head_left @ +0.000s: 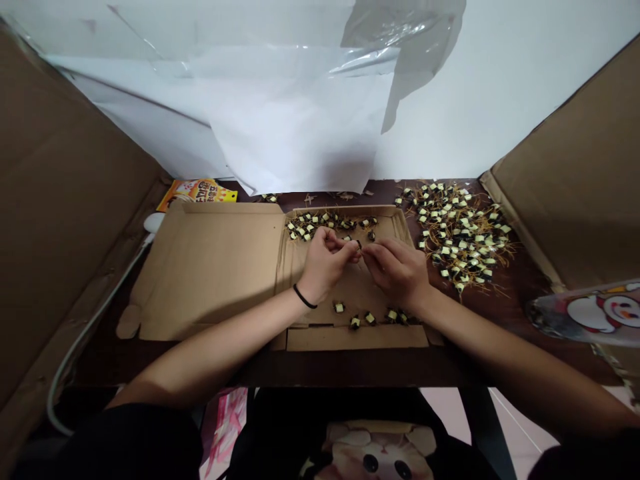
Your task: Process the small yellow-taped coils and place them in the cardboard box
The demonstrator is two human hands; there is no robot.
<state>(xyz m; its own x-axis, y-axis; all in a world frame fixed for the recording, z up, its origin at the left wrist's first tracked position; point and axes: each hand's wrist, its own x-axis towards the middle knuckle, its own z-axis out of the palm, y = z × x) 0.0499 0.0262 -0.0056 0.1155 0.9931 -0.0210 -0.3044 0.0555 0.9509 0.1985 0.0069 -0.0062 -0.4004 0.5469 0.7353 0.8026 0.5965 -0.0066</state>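
Observation:
Over the right half of an opened cardboard box (357, 338), my left hand (327, 260) pinches a small dark piece between thumb and finger. My right hand (395, 267) is closed beside it, fingertips pressed together and almost meeting the left ones; what they hold is too small to make out. Small black and pale-yellow components (313, 223) lie along the box's back edge. Several similar components (369, 317) are near its front edge. A large pile of such components with thin copper-coloured wires (457, 233) spreads over the dark table to the right.
The box's open lid (215, 267) lies flat at left. Behind it are a yellow-orange packet (197, 192) and a white cable (107, 300). A clear cup with a snowman print (590, 313) lies at right. Cardboard walls (580, 160) flank the dark table (280, 367).

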